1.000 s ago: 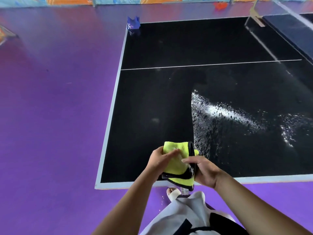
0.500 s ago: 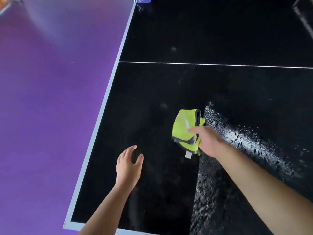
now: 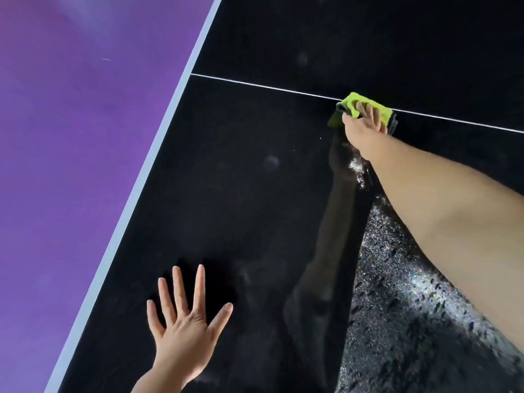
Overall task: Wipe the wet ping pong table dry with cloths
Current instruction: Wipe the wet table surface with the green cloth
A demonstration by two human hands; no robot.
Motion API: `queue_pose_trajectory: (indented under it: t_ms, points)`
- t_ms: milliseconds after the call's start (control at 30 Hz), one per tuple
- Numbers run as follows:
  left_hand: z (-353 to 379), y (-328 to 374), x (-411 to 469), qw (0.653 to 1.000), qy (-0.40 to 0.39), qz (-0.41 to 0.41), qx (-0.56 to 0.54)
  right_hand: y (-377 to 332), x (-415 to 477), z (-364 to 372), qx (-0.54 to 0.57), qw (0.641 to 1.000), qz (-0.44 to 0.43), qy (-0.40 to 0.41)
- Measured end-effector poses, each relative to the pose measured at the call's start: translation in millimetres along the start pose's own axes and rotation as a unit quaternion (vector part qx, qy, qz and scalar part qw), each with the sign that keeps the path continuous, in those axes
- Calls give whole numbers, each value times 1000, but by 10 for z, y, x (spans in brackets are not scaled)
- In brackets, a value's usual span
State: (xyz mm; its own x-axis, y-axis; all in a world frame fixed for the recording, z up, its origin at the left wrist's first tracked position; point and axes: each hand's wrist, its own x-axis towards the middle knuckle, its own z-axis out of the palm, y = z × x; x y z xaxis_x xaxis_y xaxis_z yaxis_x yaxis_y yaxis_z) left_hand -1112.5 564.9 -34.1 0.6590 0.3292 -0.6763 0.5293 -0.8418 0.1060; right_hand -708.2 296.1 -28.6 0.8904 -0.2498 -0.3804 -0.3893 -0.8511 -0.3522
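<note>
- Currently, right hand (image 3: 365, 123) was pressed flat on yellow cloth (image 3: 368, 107) at the white centre line (image 3: 255, 85).
- Left hand (image 3: 184, 327) was spread flat on black tabletop (image 3: 241, 165).
- Water droplets (image 3: 397, 307) were seen under the right forearm.

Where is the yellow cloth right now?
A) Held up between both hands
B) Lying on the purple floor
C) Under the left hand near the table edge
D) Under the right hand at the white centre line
D: the right hand presses the cloth on the table at the white line, while the left hand lies flat and bare.

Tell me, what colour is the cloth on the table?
Bright yellow-green with a dark edge: the cloth under the right hand, seen in the head view.
</note>
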Motion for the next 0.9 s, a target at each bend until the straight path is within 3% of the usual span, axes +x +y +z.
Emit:
queue_pose_trajectory:
  t_ms: [100, 233, 567, 733, 900]
  points:
    - [-23, 8, 4, 1000, -6, -5, 5, -102, 83, 90, -105, 990, -88, -26]
    - [-31, 4, 7, 1000, -7, 1, 9, -46, -254, 374, -213, 945, -242, -46]
    - [-85, 7, 15, 999, -20, 33, -36, 448, -2238, 893, -233, 889, -367, -143]
    - [-327, -189, -76, 981, -1, 86, -175, 796, -3565, 1302, -211, 863, -415, -195]
    - [-258, -562, -751, 919, 45, 55, -387, 1249, -4776, 1679, -128, 865, -425, -234]
